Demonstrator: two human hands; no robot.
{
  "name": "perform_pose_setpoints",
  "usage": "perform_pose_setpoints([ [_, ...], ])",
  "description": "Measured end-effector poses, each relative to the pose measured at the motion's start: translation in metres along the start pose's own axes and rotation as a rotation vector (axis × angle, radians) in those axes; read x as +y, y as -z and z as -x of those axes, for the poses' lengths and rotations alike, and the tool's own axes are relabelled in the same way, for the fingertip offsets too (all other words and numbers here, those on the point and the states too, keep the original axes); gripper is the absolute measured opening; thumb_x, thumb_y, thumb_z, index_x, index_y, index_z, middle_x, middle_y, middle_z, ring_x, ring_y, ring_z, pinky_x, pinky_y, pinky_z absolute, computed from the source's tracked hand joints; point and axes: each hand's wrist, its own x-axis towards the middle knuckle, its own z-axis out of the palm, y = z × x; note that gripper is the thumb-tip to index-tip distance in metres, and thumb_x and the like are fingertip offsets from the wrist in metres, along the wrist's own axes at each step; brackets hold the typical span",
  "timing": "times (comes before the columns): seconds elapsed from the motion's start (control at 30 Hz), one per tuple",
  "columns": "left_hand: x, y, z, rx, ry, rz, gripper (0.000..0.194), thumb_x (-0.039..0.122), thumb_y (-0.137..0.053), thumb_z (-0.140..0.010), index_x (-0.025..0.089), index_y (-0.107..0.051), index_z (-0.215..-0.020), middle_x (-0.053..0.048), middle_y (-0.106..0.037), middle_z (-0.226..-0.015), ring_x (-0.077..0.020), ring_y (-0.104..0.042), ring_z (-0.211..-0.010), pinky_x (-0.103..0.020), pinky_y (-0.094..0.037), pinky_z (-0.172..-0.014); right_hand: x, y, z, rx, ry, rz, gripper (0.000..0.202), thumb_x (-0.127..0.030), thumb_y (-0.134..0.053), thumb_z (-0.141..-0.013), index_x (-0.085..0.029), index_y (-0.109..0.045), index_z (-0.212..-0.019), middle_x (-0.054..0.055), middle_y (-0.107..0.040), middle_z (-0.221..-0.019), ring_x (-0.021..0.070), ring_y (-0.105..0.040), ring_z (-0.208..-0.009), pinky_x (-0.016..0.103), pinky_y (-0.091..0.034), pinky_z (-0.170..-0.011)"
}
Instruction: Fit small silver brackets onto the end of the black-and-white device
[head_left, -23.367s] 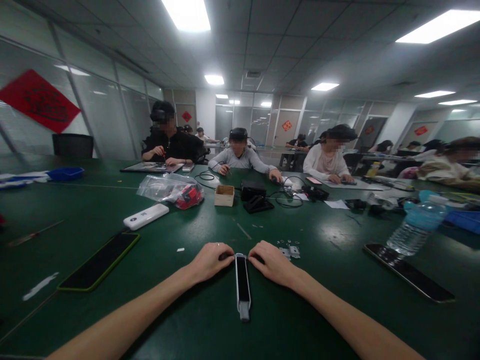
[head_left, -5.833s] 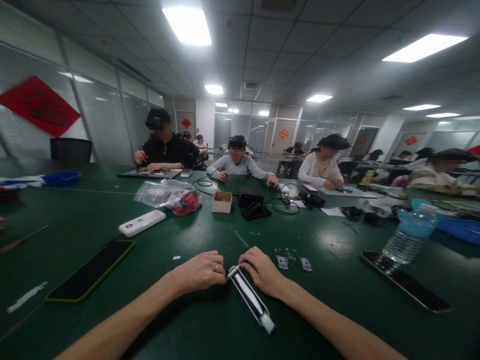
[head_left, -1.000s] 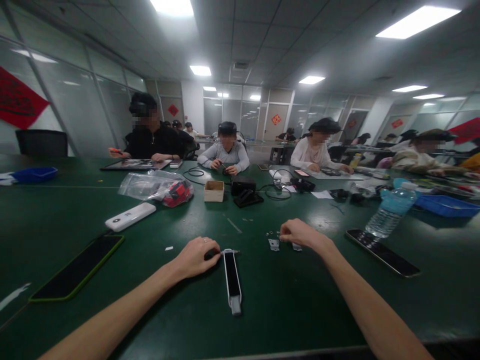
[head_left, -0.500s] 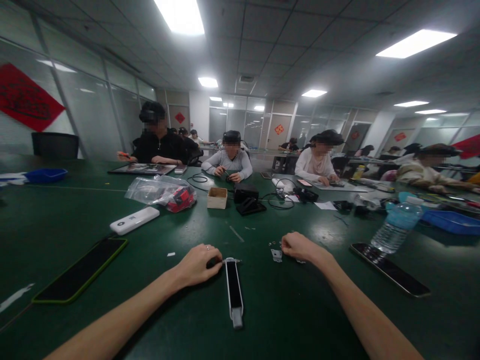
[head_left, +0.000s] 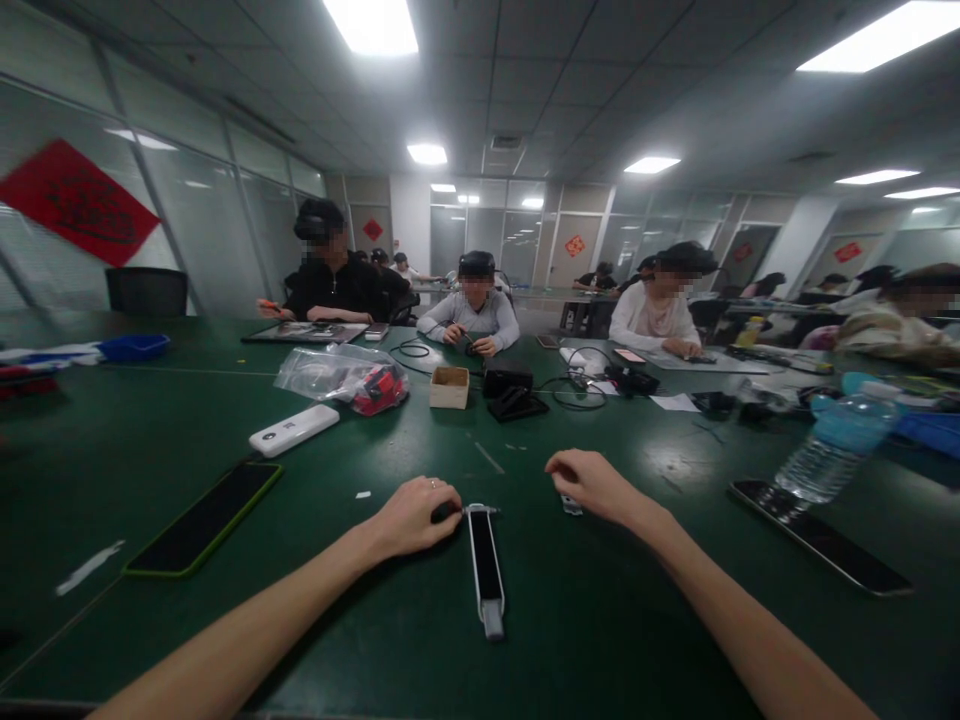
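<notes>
My left hand (head_left: 421, 512) rests on the table with its fingers curled round a small dark object (head_left: 442, 511), mostly hidden, whose kind I cannot make out. Just right of those fingers lies a narrow white-framed device (head_left: 486, 570) with a black face and a grey end toward me. A thin metal piece (head_left: 491, 511) sticks out at its far end. Over to the right, my right hand (head_left: 589, 480) has its fingers bent down, partly covering a small metal plate (head_left: 571, 505). Whether anything sits between those fingertips is hidden.
A green-edged phone (head_left: 206, 520) and a white oblong device (head_left: 295, 431) lie left. A small box (head_left: 449, 388) and a plastic bag with red contents (head_left: 349, 378) stand ahead. At right, a water bottle (head_left: 836, 445) stands by another phone (head_left: 817, 535). Several people sit beyond.
The view has turned slightly left, so things appear shifted right. My right hand has moved left over the small metal parts, covering more of them. My left hand stays beside the white-framed device.
</notes>
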Motion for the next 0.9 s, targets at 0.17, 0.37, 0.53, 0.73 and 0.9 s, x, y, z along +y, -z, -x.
perform_pose_setpoints([
  [0.17, 0.001, 0.001, -0.001, -0.003, -0.002, -0.006, 0.012, 0.025, -0.052, -0.084, 0.018, -0.062, -0.088, -0.002, -0.065, -0.085, -0.0153, -0.059, -0.077, -0.025, -0.042, -0.072, -0.030, -0.024, 0.001, 0.005, 0.084, -0.138, 0.021, -0.023, -0.049, -0.083, -0.017, -0.064, -0.096, 0.005, -0.063, -0.094, 0.0156, -0.057, -0.082, 0.029, -0.046, -0.073],
  [0.37, 0.004, 0.003, -0.002, -0.021, 0.006, -0.018, 0.013, 0.024, -0.052, -0.084, 0.018, -0.062, -0.089, -0.002, -0.066, -0.085, -0.0159, -0.060, -0.077, -0.026, -0.042, -0.073, -0.051, -0.045, 0.002, 0.038, 0.118, -0.225, 0.020, -0.022, -0.048, -0.086, -0.016, -0.063, -0.097, 0.005, -0.063, -0.095, 0.0149, -0.057, -0.083, 0.028, -0.048, -0.075],
  [0.53, 0.004, 0.003, -0.001, -0.027, 0.013, -0.028, 0.013, 0.025, -0.052, -0.085, 0.018, -0.062, -0.090, -0.003, -0.065, -0.085, -0.0161, -0.059, -0.077, -0.027, -0.042, -0.072, -0.053, -0.052, 0.002, -0.006, 0.095, -0.279, 0.022, -0.025, -0.047, -0.088, -0.018, -0.062, -0.102, 0.005, -0.063, -0.099, 0.0153, -0.058, -0.085, 0.027, -0.049, -0.073],
  [0.73, 0.003, 0.001, -0.001, -0.023, 0.015, -0.029, 0.013, 0.025, -0.052, -0.085, 0.018, -0.063, -0.089, -0.003, -0.065, -0.085, -0.0159, -0.059, -0.077, -0.026, -0.042, -0.072, -0.052, -0.052, 0.003, 0.011, 0.145, -0.311, 0.021, -0.022, -0.049, -0.086, -0.016, -0.062, -0.101, 0.005, -0.063, -0.096, 0.0142, -0.058, -0.082, 0.026, -0.048, -0.073],
  [0.9, 0.005, 0.003, -0.001, -0.030, 0.007, -0.025, 0.013, 0.024, -0.053, -0.084, 0.018, -0.062, -0.089, -0.003, -0.065, -0.084, -0.0158, -0.059, -0.077, -0.026, -0.042, -0.073, -0.052, -0.051, 0.004, -0.010, 0.142, -0.315, 0.020, -0.024, -0.051, -0.085, -0.018, -0.063, -0.100, 0.004, -0.063, -0.096, 0.0145, -0.058, -0.083, 0.027, -0.048, -0.073],
])
